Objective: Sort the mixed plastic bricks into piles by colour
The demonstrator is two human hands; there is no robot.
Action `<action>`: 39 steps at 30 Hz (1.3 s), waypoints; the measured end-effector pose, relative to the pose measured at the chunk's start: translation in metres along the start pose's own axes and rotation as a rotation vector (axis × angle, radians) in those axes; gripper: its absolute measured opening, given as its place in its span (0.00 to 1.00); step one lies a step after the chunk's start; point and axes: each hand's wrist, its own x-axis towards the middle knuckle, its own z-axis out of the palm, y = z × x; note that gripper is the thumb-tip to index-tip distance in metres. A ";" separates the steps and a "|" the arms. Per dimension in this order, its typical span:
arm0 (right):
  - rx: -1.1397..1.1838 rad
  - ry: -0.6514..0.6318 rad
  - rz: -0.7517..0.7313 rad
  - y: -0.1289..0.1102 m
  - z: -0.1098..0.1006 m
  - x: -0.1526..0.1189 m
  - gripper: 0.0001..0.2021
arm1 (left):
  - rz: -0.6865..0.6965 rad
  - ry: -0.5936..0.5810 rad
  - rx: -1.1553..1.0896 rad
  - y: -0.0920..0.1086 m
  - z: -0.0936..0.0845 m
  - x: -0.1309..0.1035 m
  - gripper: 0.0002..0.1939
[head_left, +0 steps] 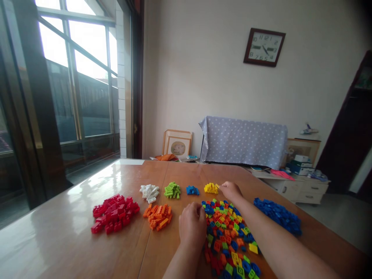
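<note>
Right hand (231,190): grip closed at the fingertips on a yellow brick (217,186), beside the yellow pile (210,188).
Left hand (192,223): fingers curled, at the left edge of the mixed pile (225,228); grip opening and contents cannot be told.
Large blue pile (277,216): on the counter (122,259), beyond the right forearm.
Red pile (114,214): left of the orange pile (159,216).
</note>
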 end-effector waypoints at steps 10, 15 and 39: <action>-0.034 -0.034 0.050 -0.015 0.008 0.017 0.10 | -0.006 -0.012 0.014 0.000 -0.001 -0.001 0.10; -0.026 -0.034 0.025 -0.006 0.011 0.017 0.15 | 0.002 -0.009 0.027 0.000 -0.001 0.000 0.10; -0.151 -0.149 -0.208 -0.001 0.010 0.007 0.17 | -0.009 -0.016 0.005 -0.002 0.001 0.000 0.10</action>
